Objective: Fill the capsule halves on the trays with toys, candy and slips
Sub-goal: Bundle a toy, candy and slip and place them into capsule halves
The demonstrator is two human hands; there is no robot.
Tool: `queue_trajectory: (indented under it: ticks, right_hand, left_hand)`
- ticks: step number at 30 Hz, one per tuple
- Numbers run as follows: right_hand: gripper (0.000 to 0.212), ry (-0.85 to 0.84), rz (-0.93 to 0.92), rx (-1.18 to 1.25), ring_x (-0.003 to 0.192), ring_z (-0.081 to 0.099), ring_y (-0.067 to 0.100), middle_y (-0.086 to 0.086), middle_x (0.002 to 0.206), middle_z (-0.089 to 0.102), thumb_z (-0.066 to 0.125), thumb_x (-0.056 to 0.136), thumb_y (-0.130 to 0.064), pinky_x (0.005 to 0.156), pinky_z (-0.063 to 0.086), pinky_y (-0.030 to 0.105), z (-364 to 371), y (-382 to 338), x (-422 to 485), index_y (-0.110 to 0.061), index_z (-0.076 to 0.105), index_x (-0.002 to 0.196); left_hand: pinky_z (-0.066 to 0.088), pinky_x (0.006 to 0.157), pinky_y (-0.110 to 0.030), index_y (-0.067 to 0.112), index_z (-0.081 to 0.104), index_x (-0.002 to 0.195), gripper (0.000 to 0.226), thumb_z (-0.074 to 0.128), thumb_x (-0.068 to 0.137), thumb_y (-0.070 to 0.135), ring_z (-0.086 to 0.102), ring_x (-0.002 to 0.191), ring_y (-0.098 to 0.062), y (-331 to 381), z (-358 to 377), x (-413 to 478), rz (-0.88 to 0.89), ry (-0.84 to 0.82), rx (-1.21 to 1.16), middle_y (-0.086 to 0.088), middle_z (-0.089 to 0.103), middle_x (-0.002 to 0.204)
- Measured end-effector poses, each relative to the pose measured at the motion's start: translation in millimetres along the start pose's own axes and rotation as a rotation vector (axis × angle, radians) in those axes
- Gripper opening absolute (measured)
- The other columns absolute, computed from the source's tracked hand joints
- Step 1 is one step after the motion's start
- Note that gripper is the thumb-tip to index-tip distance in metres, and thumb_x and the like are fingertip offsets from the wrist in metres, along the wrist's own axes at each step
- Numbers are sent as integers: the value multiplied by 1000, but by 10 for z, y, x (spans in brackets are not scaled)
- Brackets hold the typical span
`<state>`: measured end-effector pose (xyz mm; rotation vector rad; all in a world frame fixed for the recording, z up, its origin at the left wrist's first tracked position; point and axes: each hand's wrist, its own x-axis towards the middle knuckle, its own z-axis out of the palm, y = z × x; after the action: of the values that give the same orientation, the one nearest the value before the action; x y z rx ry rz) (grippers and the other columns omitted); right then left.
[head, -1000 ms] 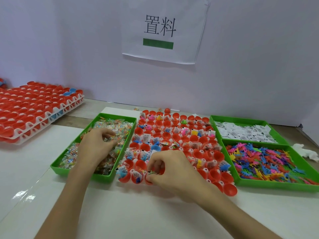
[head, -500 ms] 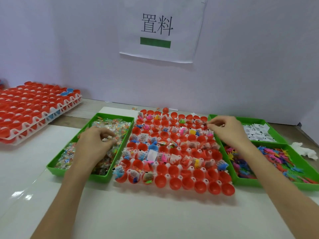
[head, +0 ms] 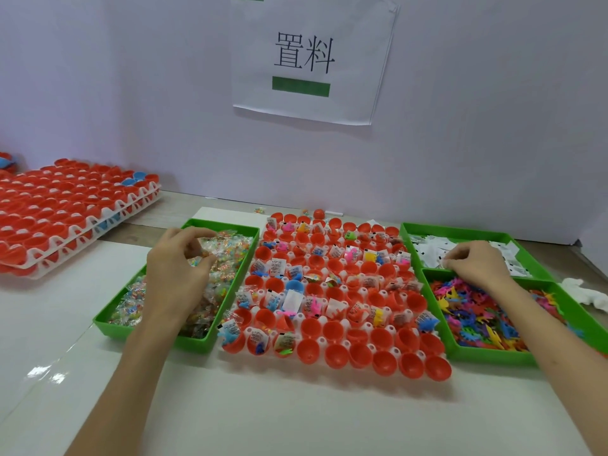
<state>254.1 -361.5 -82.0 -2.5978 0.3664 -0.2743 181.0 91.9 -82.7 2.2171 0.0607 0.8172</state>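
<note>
While the left hand (head: 174,268) pinched a crinkly candy packet (head: 196,261) in the bin (head: 108,324) at nine o'clock, the right hand (head: 473,263) nipped a paper slip (head: 441,264) at two o'clock — both light and limp, best taken by an edge. Capsule halves (head: 335,353) filled the central tray (head: 320,339), hemmed in by bins — open table (head: 296,406) lay at six o'clock.

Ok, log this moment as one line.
left hand: pinches candy, candy bin | right hand: pinches slips, slip bin | front capsule halves: mostly empty

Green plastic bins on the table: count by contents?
Green plastic bin of wrapped candy: 1
Green plastic bin of white paper slips: 1
Green plastic bin of coloured plastic toys: 1
Total: 3
</note>
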Motion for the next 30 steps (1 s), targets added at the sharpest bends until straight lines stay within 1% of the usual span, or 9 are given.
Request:
queue_trajectory:
  ticks: [6, 8, 10, 13, 15, 19, 23, 27, 30]
  right_hand:
    - [5, 151, -19, 227, 89, 62, 24, 4, 94, 67, 63, 92, -12, 80, 44, 35, -85, -19, -88, -11, 68, 91]
    - [6, 178, -56, 304, 79, 67, 23, 3, 88, 69, 63, 92, -11, 70, 46, 32, -134, -38, -162, -12, 66, 87]
    - [10, 205, -77, 339, 67, 69, 15, 3, 77, 70, 66, 90, -10, 62, 46, 28, -149, -72, -245, -13, 64, 81]
    - [13, 238, -40, 429, 58, 70, 11, 2, 61, 70, 67, 88, -6, 62, 54, 32, -177, -85, -314, -10, 62, 78]
    - [14, 246, -9, 488, 58, 72, 11, 2, 59, 71, 68, 87, -2, 63, 57, 32, -195, -80, -324, -8, 60, 76]
    - [14, 225, 45, 475, 68, 73, 17, 5, 68, 74, 71, 83, 2, 66, 58, 33, -243, -96, -305, -9, 65, 76]
    - [23, 242, 34, 450, 76, 70, 20, 3, 80, 71, 78, 75, 3, 74, 58, 35, -288, -95, -283, -14, 68, 87]
    - [18, 272, -1, 417, 67, 70, 12, -2, 69, 71, 77, 83, -4, 69, 58, 30, -265, -92, -265, -20, 69, 80]
    - [15, 297, 4, 380, 60, 67, 5, -6, 65, 68, 74, 87, -7, 59, 51, 20, -256, -90, -215, -19, 71, 79]
  left_hand:
    - [49, 73, -6, 16, 76, 106, 28, 79, 81, 4, 60, 79, -6, 136, 12, -58, 28, -26, -109, 1, 64, 90]
    - [49, 71, -6, 16, 76, 101, 22, 79, 81, 6, 60, 76, -6, 232, 37, -91, 52, -44, -169, 1, 63, 87]
    - [50, 64, -11, 20, 75, 96, 18, 78, 83, 7, 59, 71, -7, 328, 42, -130, 82, -68, -240, 1, 61, 79]
    - [56, 58, -29, 28, 74, 94, 20, 75, 86, 10, 62, 63, -20, 479, 81, -200, 97, -136, -346, -3, 61, 69]
    - [57, 57, -27, 26, 75, 93, 22, 73, 87, 5, 63, 60, -15, 577, 120, -256, 101, -174, -424, -2, 62, 68]
    - [54, 58, -15, 22, 76, 90, 22, 73, 86, 1, 67, 61, -13, 734, 199, -360, 101, -228, -496, 0, 65, 72]
    - [55, 59, -16, 24, 76, 88, 21, 74, 85, 2, 67, 60, -13, 809, 249, -422, 63, -276, -527, -9, 68, 71]
    - [58, 60, -25, 22, 76, 88, 18, 74, 85, 5, 70, 60, -13, 838, 271, -450, 44, -335, -531, -5, 70, 70]
    - [57, 59, -20, 23, 76, 88, 18, 74, 85, 5, 70, 60, -13, 841, 271, -449, 44, -340, -523, -4, 72, 72]
